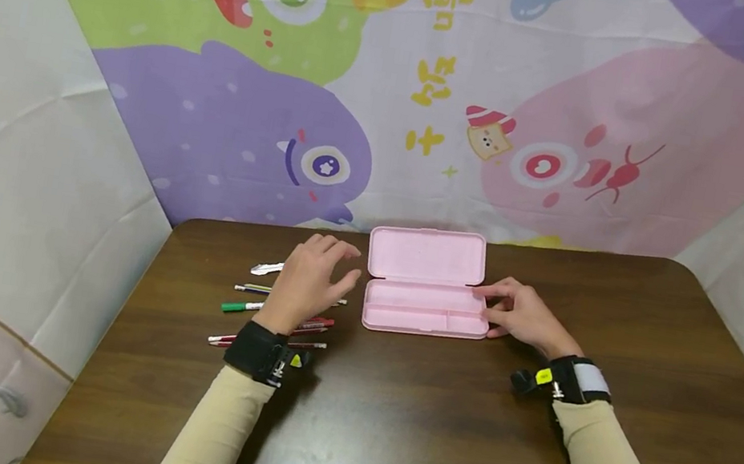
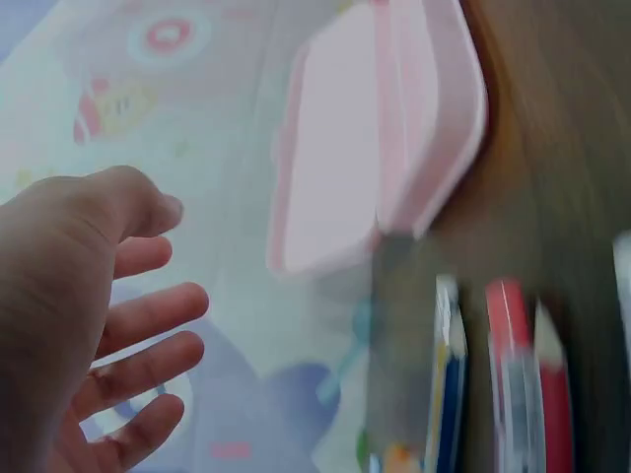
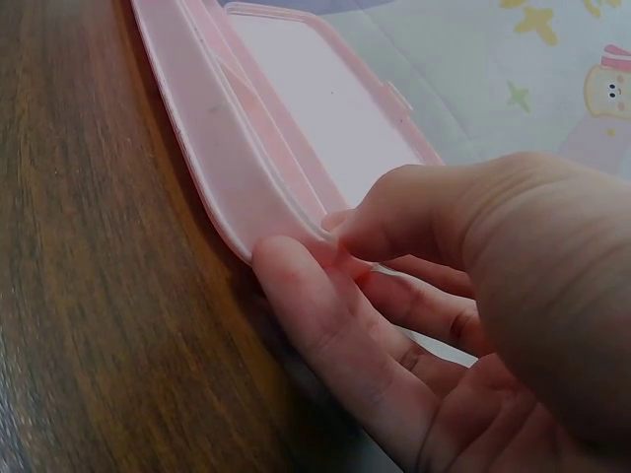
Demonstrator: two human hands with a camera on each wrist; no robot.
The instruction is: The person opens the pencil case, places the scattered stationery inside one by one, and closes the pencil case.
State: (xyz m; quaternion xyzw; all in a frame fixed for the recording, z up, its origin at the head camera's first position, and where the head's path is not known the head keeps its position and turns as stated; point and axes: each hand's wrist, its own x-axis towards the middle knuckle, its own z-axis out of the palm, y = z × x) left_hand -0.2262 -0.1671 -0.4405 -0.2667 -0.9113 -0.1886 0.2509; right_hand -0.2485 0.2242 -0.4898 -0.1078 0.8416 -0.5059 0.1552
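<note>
A pink pencil case [image 1: 405,322] lies on the table, lid raised at the back, its divided compartments bare. My right hand [image 1: 525,317] pinches its right end; in the right wrist view the thumb is over the rim and a finger [image 3: 306,296] against the outer wall. My left hand [image 1: 309,279] hovers left of the case with fingers apart, holding nothing. Below and around it lie a green marker [image 1: 234,308], several pencils [image 1: 223,340] and a white, slim object [image 1: 266,269], partly covered by the hand. The left wrist view shows a blue-striped pencil [image 2: 449,394] and a red-capped pen [image 2: 511,365].
The brown wooden table [image 1: 399,431] ends at a cartoon-printed cloth [image 1: 416,182] hanging close behind the lid. White cloth walls [image 1: 22,87] stand at both sides. A black strap with a small camera [image 1: 585,379] sits on each wrist.
</note>
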